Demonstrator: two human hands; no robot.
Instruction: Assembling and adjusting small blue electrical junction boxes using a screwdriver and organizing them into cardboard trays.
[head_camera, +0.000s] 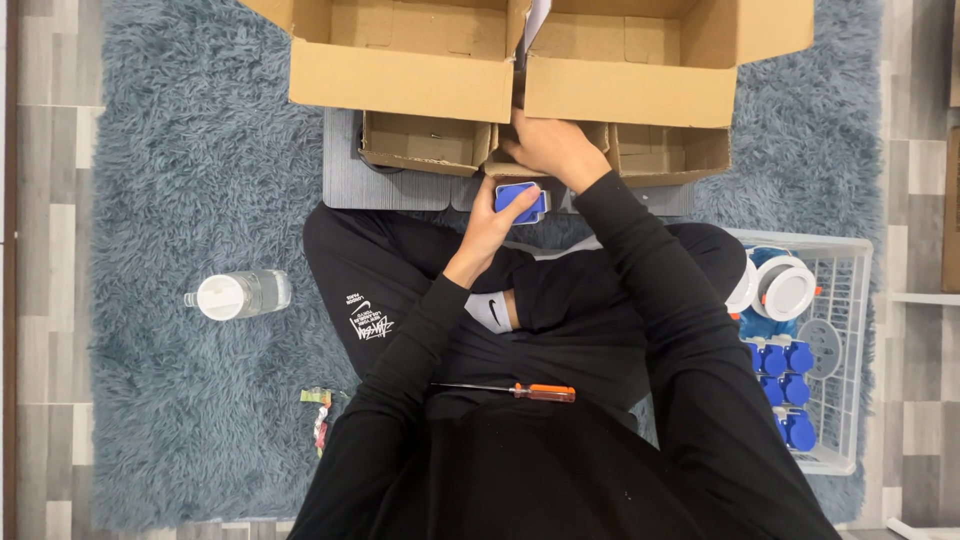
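Head view is looking straight down on a person sitting cross-legged on a shaggy blue-grey rug (190, 150). Taking the small cardboard box (520, 158) at the middle as the landmark: the right hand (552, 148) is resting on its near edge, fingers curled over the rim and reaching inside; whether it is gripping anything there, I cannot tell. Just below that box, the left hand (497, 218) is closing around a blue plastic part (522, 203), holding it upright between thumb and fingers.

Left and right of the landmark box, two more small open boxes (425, 140) are sitting side by side on a grey board (345, 180). Directly above it, two large open cartons (400, 55) are standing edge to edge, their front walls overhanging the small boxes and partly hiding them.

Well below the box, an orange-handled screwdriver (520, 391) is lying across the person's lap. Far to its lower right, a white wire basket (845, 330) is holding blue parts (785, 360) and white round pieces (785, 288). Far to its lower left, a clear bottle (240, 295) is lying on the rug.
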